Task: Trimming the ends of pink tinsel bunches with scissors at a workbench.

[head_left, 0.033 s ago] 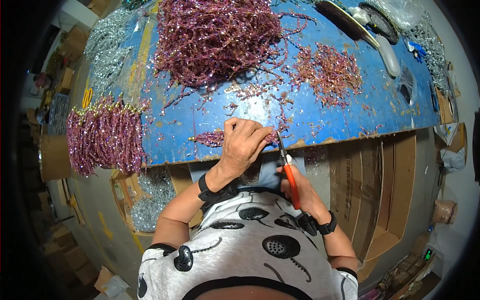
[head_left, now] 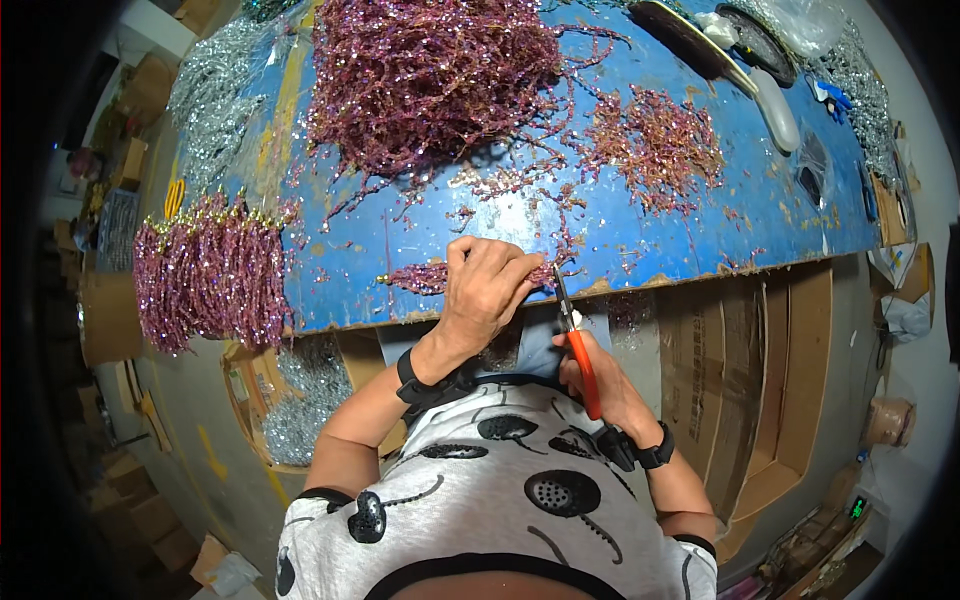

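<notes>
My left hand (head_left: 485, 288) is closed over a bundle of pink sequined strands (head_left: 420, 278) at the table's near edge. The bundle's gold-tipped end points left, and its other end comes out past my fingers on the right. My right hand (head_left: 608, 385) grips a pair of scissors (head_left: 583, 366) with orange handles. The dark blades point up at the right end of the bundle, close to my left fingertips. Whether they touch the strands I cannot tell. Part of the handles is hidden by my right hand.
A large heap of pink strands (head_left: 430, 80) lies beyond my hands on the blue table (head_left: 400, 225). Cut pieces (head_left: 655, 150) lie to its right. Gold-topped bundles (head_left: 210, 275) hang over the left edge. A brush (head_left: 700, 45) sits far right; cardboard boxes (head_left: 735, 370) stand below the table.
</notes>
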The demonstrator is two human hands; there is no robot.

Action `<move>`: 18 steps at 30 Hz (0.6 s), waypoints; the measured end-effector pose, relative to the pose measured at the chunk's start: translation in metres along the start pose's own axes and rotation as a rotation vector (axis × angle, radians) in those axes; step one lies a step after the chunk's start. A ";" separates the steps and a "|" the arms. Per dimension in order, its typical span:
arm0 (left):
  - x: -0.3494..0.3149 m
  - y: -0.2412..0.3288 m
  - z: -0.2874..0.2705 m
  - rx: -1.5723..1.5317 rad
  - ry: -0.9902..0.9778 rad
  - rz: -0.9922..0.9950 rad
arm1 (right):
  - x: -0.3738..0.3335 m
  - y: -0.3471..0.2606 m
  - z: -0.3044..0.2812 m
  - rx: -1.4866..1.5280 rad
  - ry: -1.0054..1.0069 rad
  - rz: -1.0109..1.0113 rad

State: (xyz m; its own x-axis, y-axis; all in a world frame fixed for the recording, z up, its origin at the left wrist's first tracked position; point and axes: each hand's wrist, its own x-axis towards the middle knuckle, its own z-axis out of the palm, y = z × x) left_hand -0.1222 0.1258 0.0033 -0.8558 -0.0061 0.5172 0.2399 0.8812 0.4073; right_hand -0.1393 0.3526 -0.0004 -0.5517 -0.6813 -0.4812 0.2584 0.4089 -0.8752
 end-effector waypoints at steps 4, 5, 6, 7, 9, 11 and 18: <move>-0.002 -0.004 -0.001 -0.092 0.006 -0.037 | 0.001 0.004 -0.007 0.019 -0.099 -0.049; -0.003 -0.004 -0.001 -0.110 0.006 -0.046 | 0.001 0.000 -0.008 0.019 -0.120 -0.014; -0.002 -0.005 -0.001 -0.110 0.000 -0.041 | 0.002 -0.001 -0.008 0.020 -0.140 0.021; -0.002 -0.005 -0.001 -0.132 0.003 -0.050 | 0.002 0.004 -0.008 0.027 -0.135 0.019; -0.002 -0.005 -0.001 -0.154 -0.002 -0.054 | 0.004 0.015 -0.007 0.041 -0.152 -0.122; -0.003 -0.006 -0.001 -0.166 -0.019 -0.069 | 0.003 0.014 -0.005 0.133 -0.164 -0.121; 0.001 -0.002 0.000 -0.164 -0.053 -0.070 | 0.004 0.016 -0.006 0.153 -0.217 -0.139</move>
State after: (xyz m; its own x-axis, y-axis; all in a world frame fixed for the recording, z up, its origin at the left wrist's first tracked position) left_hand -0.1233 0.1241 0.0035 -0.8950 -0.0355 0.4446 0.2468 0.7909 0.5600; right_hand -0.1427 0.3600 -0.0162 -0.4119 -0.8449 -0.3412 0.3181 0.2175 -0.9228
